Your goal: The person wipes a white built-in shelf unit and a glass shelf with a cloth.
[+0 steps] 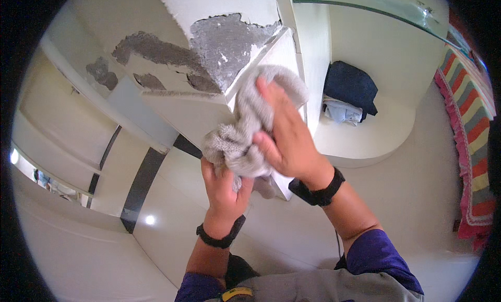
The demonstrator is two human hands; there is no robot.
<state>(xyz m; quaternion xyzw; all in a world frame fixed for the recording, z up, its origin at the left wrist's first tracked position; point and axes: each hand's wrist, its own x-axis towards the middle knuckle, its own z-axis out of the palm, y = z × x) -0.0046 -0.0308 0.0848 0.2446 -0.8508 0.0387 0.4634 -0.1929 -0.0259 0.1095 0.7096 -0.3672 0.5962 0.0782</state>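
Observation:
A light grey-beige terry towel (250, 106) is bunched up between my two hands against the corner of a white wall ledge (209, 109). My left hand (225, 190) grips its lower end, with some of the fingers hidden beneath the folds. Higher up, my right hand (292, 143) is closed on the towel from the right side, its thumb across the middle and its fingers reaching along the upper loop. Just above the towel, paint has flaked off the wall corner, baring a rough grey patch (224, 46).
To the right stands a white rounded shelf (360, 143) with folded dark blue clothing (349, 88) over a light blue garment (342, 111). A glass shelf (365, 15) juts out above it. Striped fabric with a pink ruffle (472, 130) hangs at the far right. Dark strips (143, 182) cross the pale floor.

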